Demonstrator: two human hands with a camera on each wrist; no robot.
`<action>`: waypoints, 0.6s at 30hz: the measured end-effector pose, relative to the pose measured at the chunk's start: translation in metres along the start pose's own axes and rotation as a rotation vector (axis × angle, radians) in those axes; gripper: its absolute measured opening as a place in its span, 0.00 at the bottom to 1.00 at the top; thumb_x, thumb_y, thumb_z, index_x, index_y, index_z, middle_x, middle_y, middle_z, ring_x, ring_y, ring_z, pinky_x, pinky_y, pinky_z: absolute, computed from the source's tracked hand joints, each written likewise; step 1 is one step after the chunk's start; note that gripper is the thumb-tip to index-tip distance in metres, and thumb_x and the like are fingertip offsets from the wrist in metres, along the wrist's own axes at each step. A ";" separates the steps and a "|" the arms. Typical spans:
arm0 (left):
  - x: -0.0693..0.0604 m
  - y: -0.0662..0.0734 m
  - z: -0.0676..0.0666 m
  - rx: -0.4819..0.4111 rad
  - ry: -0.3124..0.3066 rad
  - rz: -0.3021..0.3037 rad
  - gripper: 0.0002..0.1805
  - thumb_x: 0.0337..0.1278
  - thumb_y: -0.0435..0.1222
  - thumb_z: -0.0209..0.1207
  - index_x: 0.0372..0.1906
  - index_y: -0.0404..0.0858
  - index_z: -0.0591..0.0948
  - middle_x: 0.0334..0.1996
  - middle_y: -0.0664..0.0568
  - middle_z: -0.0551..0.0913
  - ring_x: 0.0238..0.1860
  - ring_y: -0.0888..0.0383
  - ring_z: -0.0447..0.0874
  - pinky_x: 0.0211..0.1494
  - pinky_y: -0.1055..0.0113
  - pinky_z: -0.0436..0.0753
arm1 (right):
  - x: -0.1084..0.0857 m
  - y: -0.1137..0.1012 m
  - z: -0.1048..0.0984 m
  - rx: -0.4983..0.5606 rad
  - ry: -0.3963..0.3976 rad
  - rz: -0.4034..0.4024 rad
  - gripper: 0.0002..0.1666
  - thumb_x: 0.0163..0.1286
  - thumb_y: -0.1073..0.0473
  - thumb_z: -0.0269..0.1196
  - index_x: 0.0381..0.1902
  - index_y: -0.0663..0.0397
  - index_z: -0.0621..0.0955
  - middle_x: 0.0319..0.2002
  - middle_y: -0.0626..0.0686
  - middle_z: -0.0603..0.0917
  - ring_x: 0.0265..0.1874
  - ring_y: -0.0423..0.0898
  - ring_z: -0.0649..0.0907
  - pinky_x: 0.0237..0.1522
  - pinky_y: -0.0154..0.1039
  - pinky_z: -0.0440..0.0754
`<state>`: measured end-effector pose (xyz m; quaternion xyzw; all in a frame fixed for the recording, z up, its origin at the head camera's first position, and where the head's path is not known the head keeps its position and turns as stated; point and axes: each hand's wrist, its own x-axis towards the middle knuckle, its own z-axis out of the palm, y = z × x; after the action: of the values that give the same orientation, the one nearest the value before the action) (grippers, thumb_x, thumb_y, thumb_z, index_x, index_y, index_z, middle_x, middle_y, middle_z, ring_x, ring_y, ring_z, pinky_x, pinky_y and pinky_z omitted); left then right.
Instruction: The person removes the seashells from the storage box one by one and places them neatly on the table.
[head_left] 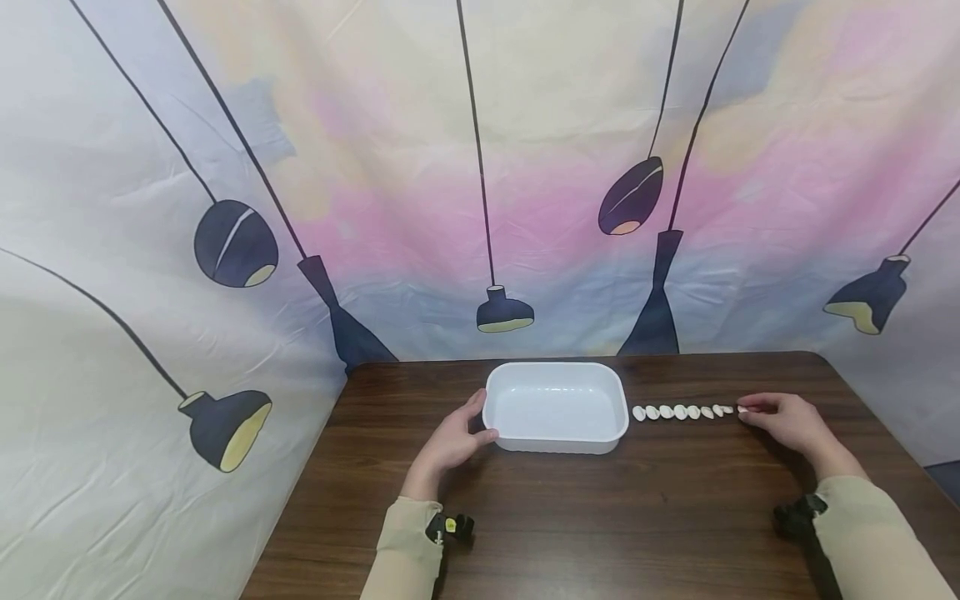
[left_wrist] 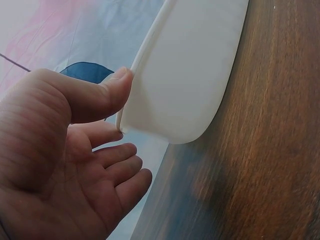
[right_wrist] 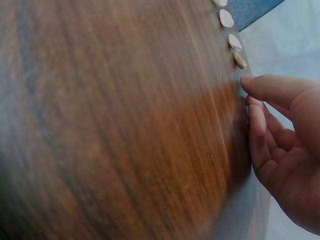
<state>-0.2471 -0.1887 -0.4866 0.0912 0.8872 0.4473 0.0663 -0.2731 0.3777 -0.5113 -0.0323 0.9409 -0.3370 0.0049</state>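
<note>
A white rectangular dish (head_left: 558, 446) rests on the table. At its left end, my left hand (head_left: 452, 437) pinches the rim between thumb and index finger; the other fingers spread loosely in the left wrist view. To the right of the dish runs a row of several small white shells (head_left: 680, 412). At the right end of this row, my right hand (head_left: 787, 423) has thumb and index finger around one white shell (head_left: 742, 409), just apart from the others. The right wrist view shows part of the row, including a shell (right_wrist: 226, 18), but the fingers hide the one at the fingertips.
The dark wooden table (head_left: 600, 525) reaches back to a cloth backdrop (head_left: 420, 167) printed with hanging lamps. A small black device (head_left: 450, 527) is strapped to the left wrist, and another black device (head_left: 799, 515) to the right. Pale sleeves cover both forearms.
</note>
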 end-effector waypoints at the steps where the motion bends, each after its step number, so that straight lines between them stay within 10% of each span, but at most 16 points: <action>1: 0.000 0.000 0.000 -0.002 -0.001 0.001 0.45 0.69 0.38 0.68 0.84 0.34 0.61 0.85 0.44 0.57 0.85 0.42 0.53 0.83 0.38 0.55 | 0.000 0.000 0.001 -0.002 -0.001 0.001 0.23 0.76 0.59 0.68 0.58 0.75 0.83 0.48 0.71 0.88 0.51 0.72 0.84 0.50 0.69 0.82; 18: -0.001 0.001 0.000 0.011 -0.006 -0.009 0.45 0.69 0.39 0.68 0.85 0.37 0.61 0.85 0.46 0.57 0.85 0.45 0.52 0.83 0.38 0.56 | 0.001 0.001 0.002 -0.008 -0.020 0.022 0.25 0.76 0.57 0.67 0.59 0.74 0.83 0.49 0.71 0.88 0.53 0.74 0.82 0.52 0.71 0.79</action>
<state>-0.2459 -0.1880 -0.4855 0.0888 0.8899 0.4418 0.0707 -0.2744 0.3771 -0.5136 -0.0254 0.9424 -0.3331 0.0177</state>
